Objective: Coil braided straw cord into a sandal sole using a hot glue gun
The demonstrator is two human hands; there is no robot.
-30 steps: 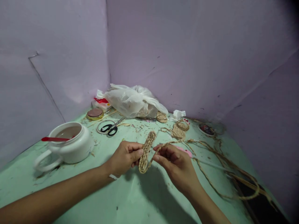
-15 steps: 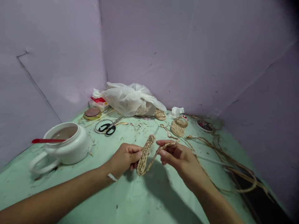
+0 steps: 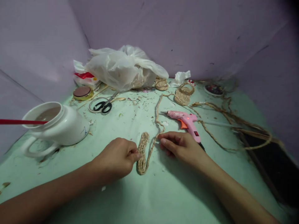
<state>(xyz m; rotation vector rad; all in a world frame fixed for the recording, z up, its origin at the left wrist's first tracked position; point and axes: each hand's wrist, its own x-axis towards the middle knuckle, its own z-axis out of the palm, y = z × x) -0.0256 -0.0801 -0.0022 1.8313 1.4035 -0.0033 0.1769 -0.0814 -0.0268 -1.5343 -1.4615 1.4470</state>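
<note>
A flat, elongated coil of braided straw cord (image 3: 142, 158) lies on the green surface in front of me. My left hand (image 3: 120, 157) is closed, thumb and fingers pinching the coil's left edge. From its lower end the loose braided cord (image 3: 158, 116) runs up past my right hand and away over the surface. My right hand (image 3: 178, 143) pinches this cord between thumb and forefinger, just right of the coil. Right behind that hand lies a pink hot glue gun (image 3: 184, 119) with an orange trigger, its nozzle pointing left.
On the left stands a white mug-like pot (image 3: 74, 127) with a red stick across it. Behind are scissors (image 3: 104, 105), a round tin (image 3: 82, 92) and a white plastic bag (image 3: 121, 67). Small woven straw slippers (image 3: 183, 95) sit at back right, near a dark flat object (image 3: 268, 165).
The coil has come down from the raised hands to lie on the surface. My right hand has lowered with the cord. The view has tilted down, and the glue gun now shows.
</note>
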